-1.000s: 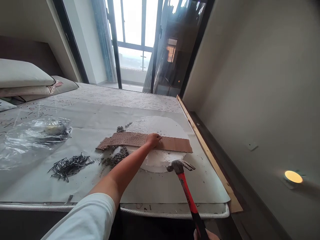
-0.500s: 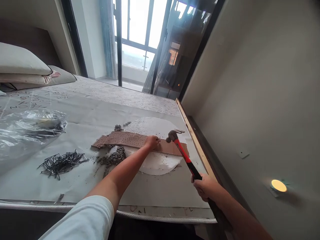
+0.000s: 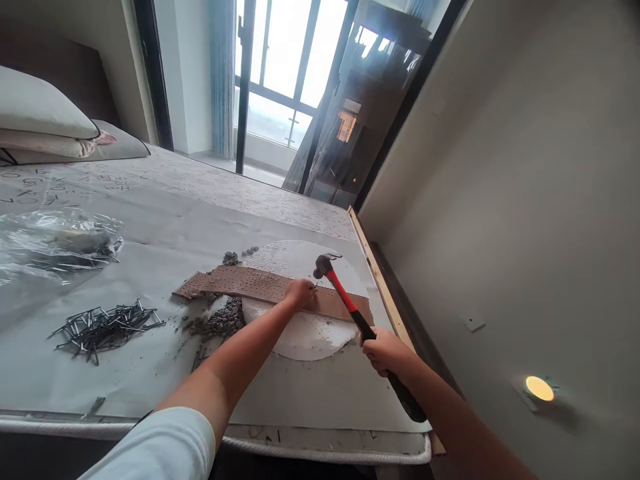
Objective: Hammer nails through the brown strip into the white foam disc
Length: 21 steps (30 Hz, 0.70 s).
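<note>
Hammer raised over a nail on the brown strip

Left hand (image 3: 299, 292) pinches a nail (image 3: 315, 287) upright on the strip (image 3: 280, 288); right hand (image 3: 385, 350) is closed round the hammer (image 3: 350, 308), its head just above the nail.

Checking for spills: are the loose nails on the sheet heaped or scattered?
Heaped. The nails lie in one dark pile on the sheet, left of the left hand.

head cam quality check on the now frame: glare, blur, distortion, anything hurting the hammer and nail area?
Head view: the window is blown out white, but the brown strip stays evenly lit. The hammer head looks slightly soft, and the nail at the left hand is too small to resolve. Wide-angle distortion bends the wall and door frames. A wall lamp glows at lower right.
</note>
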Motion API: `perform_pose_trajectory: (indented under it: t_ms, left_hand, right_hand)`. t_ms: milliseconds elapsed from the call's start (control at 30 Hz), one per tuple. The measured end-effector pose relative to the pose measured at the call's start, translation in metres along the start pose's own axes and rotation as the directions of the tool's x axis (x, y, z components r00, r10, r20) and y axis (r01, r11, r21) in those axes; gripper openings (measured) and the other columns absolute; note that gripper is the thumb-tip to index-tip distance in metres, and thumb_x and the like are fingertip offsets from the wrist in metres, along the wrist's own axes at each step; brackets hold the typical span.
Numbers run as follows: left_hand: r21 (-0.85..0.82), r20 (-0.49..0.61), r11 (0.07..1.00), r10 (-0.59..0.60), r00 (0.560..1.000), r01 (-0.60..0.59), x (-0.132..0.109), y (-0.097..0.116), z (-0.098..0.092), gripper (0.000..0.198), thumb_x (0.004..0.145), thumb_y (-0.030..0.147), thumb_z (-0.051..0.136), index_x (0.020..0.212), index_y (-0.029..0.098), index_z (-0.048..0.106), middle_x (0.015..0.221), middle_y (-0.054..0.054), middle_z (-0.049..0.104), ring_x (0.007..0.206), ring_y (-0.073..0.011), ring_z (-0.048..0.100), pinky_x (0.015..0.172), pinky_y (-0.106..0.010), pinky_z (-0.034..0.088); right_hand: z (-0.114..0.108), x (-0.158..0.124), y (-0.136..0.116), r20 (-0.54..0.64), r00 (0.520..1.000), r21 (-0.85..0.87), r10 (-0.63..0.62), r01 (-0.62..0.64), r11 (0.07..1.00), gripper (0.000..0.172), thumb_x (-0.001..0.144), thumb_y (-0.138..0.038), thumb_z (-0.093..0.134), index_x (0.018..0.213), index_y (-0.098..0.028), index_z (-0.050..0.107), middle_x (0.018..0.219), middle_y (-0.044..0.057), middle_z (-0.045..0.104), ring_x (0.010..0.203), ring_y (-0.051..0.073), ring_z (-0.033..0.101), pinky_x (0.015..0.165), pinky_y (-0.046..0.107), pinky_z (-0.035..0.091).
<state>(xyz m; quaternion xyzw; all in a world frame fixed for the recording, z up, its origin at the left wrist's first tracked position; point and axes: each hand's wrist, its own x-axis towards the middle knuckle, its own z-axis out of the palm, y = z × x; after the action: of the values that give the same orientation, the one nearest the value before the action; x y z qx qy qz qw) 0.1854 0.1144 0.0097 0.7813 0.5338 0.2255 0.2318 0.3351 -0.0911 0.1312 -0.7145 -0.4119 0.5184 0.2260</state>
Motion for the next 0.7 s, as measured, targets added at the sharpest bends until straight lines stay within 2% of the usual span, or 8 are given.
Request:
perform_pose_trajectory:
  t_ms: [133, 333, 533, 700]
  left_hand:
    - [-0.013, -0.008, 1.000, 0.010, 1.000, -0.010, 0.000, 0.000, 0.001, 0.026, 0.077, 0.037, 0.054, 0.075, 0.017, 0.071, 0.076, -0.010, 0.068, 0.074, -0.0213, 0.059, 0.068, -0.029, 0.038]
    - [-0.033, -0.027, 0.999, 0.011, 1.000, -0.012, 0.000, -0.004, 0.003, 0.029, 0.075, 0.038, 0.055, 0.064, 0.015, 0.069, 0.067, -0.012, 0.064, 0.070, -0.0230, 0.059, 0.066, -0.031, 0.039]
    - [-0.014, -0.020, 1.000, 0.008, 1.000, -0.008, 0.001, -0.002, 0.003, 0.022, 0.074, 0.033, 0.057, 0.061, 0.018, 0.067, 0.073, -0.010, 0.067, 0.077, -0.0230, 0.059, 0.069, -0.031, 0.039]
    - [0.005, -0.025, 1.000, -0.015, 1.000, 0.015, 0.000, -0.001, 0.002, 0.024, 0.074, 0.035, 0.056, 0.064, 0.018, 0.069, 0.073, -0.011, 0.067, 0.076, -0.0227, 0.060, 0.068, -0.030, 0.040]
  right_hand:
    - [-0.004, -0.006, -0.013, -0.040, 0.996, 0.087, -0.073, 0.077, 0.993, 0.018, 0.061, -0.011, 0.047, 0.070, -0.023, 0.037, 0.040, -0.012, 0.027, 0.032, 0.005, 0.023, 0.033, 0.020, 0.018]
    - [0.011, 0.009, 0.003, -0.028, 0.997, 0.012, 0.075, -0.074, 0.997, 0.023, 0.055, -0.007, 0.045, 0.066, -0.023, 0.033, 0.039, -0.011, 0.026, 0.031, 0.006, 0.023, 0.032, 0.020, 0.019]
    - [-0.005, 0.006, 0.002, -0.101, 0.992, 0.024, -0.075, 0.078, 0.997, 0.019, 0.060, -0.014, 0.049, 0.073, -0.022, 0.039, 0.043, -0.011, 0.028, 0.032, 0.006, 0.025, 0.033, 0.020, 0.020]
    - [0.011, 0.014, 0.012, -0.058, 0.997, -0.016, 0.047, -0.048, 0.999, 0.020, 0.056, -0.010, 0.046, 0.067, -0.023, 0.035, 0.041, -0.011, 0.027, 0.030, 0.006, 0.023, 0.032, 0.020, 0.020]
